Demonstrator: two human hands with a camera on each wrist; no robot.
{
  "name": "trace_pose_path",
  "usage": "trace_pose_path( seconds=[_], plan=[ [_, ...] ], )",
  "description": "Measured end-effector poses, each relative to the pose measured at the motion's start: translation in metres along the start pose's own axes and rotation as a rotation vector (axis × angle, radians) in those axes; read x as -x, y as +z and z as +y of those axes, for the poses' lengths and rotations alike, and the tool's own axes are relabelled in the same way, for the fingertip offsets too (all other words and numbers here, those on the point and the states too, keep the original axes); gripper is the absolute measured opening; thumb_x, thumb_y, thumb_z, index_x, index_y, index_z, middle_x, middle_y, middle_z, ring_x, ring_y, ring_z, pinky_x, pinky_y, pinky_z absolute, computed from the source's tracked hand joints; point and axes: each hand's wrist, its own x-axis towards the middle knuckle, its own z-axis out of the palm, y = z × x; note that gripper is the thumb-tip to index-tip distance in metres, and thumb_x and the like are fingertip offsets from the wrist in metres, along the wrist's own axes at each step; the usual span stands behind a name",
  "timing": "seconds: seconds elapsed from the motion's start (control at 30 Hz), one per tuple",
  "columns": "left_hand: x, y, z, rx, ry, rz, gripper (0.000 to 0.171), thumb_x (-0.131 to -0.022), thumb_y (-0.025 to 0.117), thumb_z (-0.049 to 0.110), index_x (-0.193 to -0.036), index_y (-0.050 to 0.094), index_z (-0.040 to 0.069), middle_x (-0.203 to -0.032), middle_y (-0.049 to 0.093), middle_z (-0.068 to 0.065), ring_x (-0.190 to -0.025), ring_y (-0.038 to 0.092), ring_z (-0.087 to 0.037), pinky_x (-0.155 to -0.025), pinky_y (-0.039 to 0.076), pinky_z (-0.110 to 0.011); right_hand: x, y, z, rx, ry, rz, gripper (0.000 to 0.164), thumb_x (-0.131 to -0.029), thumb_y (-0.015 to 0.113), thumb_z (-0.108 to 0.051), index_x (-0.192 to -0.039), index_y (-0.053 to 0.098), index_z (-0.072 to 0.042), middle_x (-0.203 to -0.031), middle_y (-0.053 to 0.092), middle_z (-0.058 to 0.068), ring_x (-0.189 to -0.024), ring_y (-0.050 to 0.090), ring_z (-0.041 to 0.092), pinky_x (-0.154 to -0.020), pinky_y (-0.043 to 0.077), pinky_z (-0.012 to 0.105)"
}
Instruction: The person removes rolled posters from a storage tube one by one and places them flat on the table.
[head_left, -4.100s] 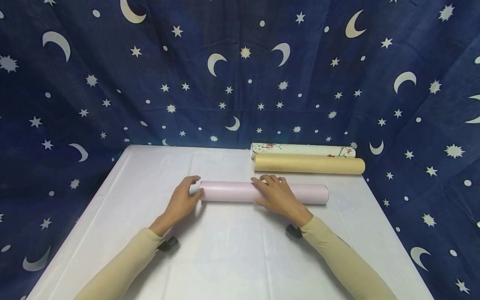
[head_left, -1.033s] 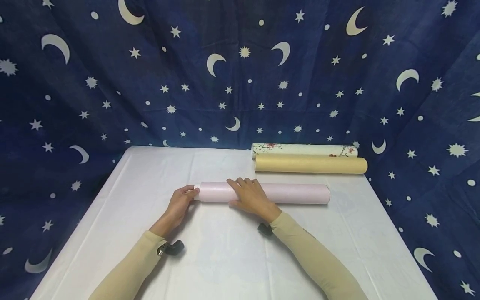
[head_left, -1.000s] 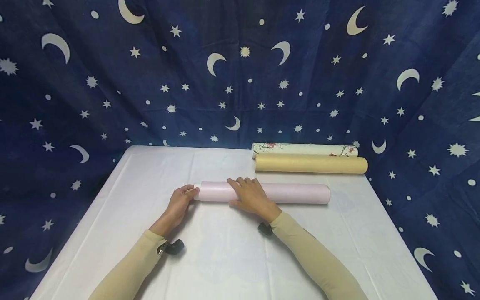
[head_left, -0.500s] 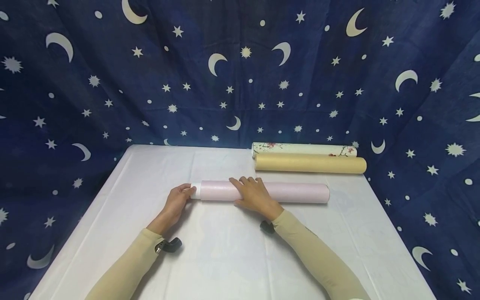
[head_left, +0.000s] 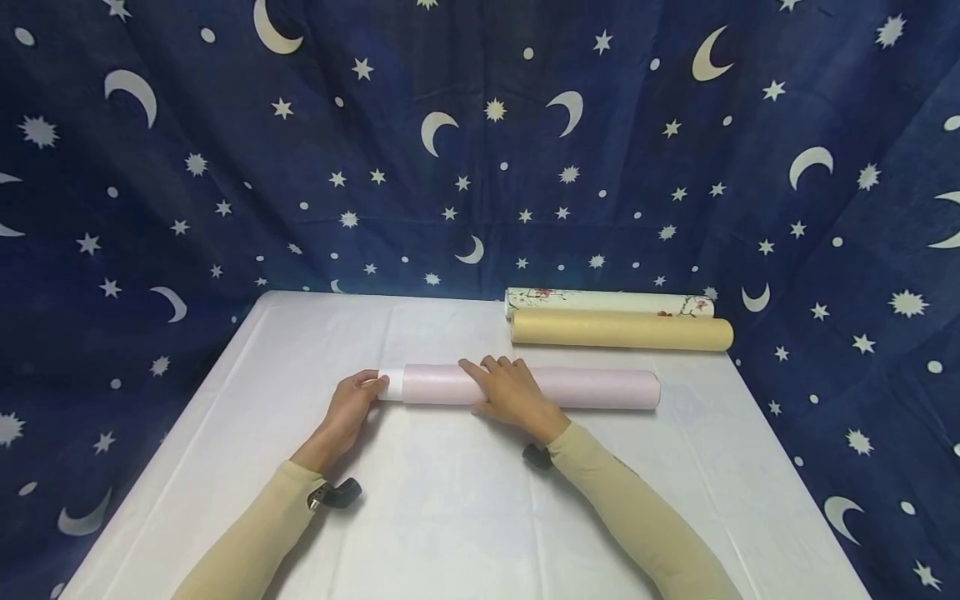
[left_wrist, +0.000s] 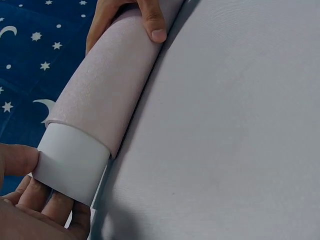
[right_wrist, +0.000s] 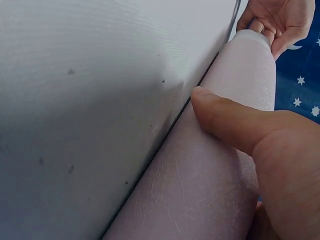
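Note:
A pink wallpaper roll (head_left: 592,388) with a faintly creased surface lies crosswise on the white-covered table. From its left end sticks out a short white inner tube (head_left: 392,385), smooth in the left wrist view. My left hand (head_left: 351,410) pinches the rim of that tube, thumb on the outside and fingers (left_wrist: 56,207) at its open end. Left of the roll's middle, my right hand (head_left: 514,393) grips the pink roll from above, its thumb (right_wrist: 225,117) along the near side. How far the tube reaches inside is hidden.
Behind, at the table's back right, lie a yellow roll (head_left: 622,330) and a white flowered roll (head_left: 607,302), side by side. A dark blue curtain (head_left: 337,142) with moons and stars hangs behind the table (head_left: 450,500).
Over the last second my left hand has drawn slightly left, and more of the white tube shows. Since the earliest frame my right hand has shifted left along the pink roll.

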Motion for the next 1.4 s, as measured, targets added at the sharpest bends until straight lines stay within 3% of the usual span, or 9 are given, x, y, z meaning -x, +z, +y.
trace_pose_path(
  seconds=[0.3, 0.97, 1.4],
  plan=[
    [0.0, -0.006, 0.004, -0.001, 0.016, 0.011, 0.048, -0.1, 0.053, 0.03, -0.137, 0.048, -0.001, -0.139, 0.054, -0.022, -0.126, 0.05, -0.031, -0.114, 0.035, -0.047, 0.002, -0.001, 0.006, 0.02, -0.006, 0.046, 0.08, -0.083, 0.075, -0.045, -0.15, 0.038, -0.026, -0.12, 0.062, 0.007, -0.105, 0.06, 0.029, -0.084, 0.046, 0.045],
    [0.002, -0.011, 0.005, -0.015, 0.024, 0.031, 0.049, -0.1, 0.054, 0.032, -0.136, 0.049, 0.0, -0.139, 0.055, -0.022, -0.128, 0.051, -0.031, -0.115, 0.035, -0.047, 0.018, -0.008, 0.023, 0.03, -0.001, 0.057, 0.08, -0.083, 0.076, -0.044, -0.151, 0.038, -0.025, -0.123, 0.062, 0.007, -0.108, 0.061, 0.031, -0.087, 0.047, 0.047],
    [0.004, -0.016, 0.008, -0.022, 0.043, 0.059, 0.043, -0.1, 0.055, 0.03, -0.132, 0.054, 0.001, -0.131, 0.063, -0.019, -0.107, 0.058, -0.016, -0.106, 0.041, -0.039, 0.024, -0.005, 0.03, 0.007, 0.021, 0.057, 0.08, -0.082, 0.076, -0.043, -0.15, 0.038, -0.025, -0.125, 0.061, 0.008, -0.11, 0.06, 0.031, -0.089, 0.047, 0.049]
  ],
)
